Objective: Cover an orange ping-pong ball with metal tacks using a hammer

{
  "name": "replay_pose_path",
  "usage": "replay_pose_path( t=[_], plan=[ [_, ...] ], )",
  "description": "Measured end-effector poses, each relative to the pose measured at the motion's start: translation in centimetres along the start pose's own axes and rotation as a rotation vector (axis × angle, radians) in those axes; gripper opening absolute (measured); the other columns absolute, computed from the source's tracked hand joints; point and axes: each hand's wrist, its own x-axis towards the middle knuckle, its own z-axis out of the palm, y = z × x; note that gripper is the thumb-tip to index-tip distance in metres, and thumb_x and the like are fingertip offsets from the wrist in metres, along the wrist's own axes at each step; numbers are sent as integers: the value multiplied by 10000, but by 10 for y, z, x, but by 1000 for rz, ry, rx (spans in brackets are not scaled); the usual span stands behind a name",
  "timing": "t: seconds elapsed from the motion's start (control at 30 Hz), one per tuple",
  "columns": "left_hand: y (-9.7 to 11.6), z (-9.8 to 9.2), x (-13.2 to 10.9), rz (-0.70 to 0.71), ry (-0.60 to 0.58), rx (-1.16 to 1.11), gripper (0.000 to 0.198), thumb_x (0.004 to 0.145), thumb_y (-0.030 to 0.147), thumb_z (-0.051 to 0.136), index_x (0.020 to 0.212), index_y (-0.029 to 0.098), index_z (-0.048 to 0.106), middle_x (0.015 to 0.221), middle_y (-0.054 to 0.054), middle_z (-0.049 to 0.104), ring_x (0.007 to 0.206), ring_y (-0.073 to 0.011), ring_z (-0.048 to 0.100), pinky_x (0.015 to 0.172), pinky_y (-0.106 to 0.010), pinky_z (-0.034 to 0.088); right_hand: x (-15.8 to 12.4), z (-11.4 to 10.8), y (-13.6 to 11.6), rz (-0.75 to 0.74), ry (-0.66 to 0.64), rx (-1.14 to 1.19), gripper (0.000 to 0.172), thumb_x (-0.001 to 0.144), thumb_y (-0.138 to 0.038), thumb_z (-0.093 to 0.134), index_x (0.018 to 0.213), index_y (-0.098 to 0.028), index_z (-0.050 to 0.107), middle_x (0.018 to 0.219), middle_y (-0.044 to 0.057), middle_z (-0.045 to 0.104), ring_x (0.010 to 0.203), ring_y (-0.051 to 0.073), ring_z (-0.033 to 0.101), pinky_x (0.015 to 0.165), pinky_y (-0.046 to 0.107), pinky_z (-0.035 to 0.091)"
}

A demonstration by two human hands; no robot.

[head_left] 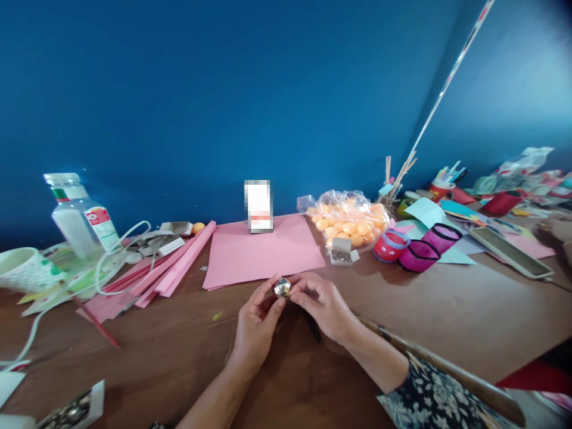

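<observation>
A small shiny metallic ball (282,288) is held just above the near part of the wooden table. My left hand (259,319) is closed around its left side, thumb below and fingers behind. The closed thumb and forefinger of my right hand (319,301) meet at the ball's right edge; anything tiny between those fingertips is hidden. Behind my hands lie pink paper sheets (263,256). A small open box (342,255) of tiny metallic pieces is beyond my right hand, in front of a clear bag of orange balls (348,217).
Pink paper strips (174,268), a white cable (100,277) and a clear bottle (80,223) are on the left. A box of metal pieces (74,411) sits near left. Magenta rings (420,256), a red cup (390,245) and a long tray (512,253) are to the right.
</observation>
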Motion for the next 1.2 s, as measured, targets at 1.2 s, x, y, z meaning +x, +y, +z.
replay_pose_path(
  t=[1.2],
  plan=[
    [-1,2,-3,9,3,42,414,724,223,622,1135,207,582,1135,-48,643,1077,-217,564,964,-352,404,0,5,4,126,42,200,89,723,-227,619,722,-157,565,872,51,648,812,166,603,754,297,482]
  ],
)
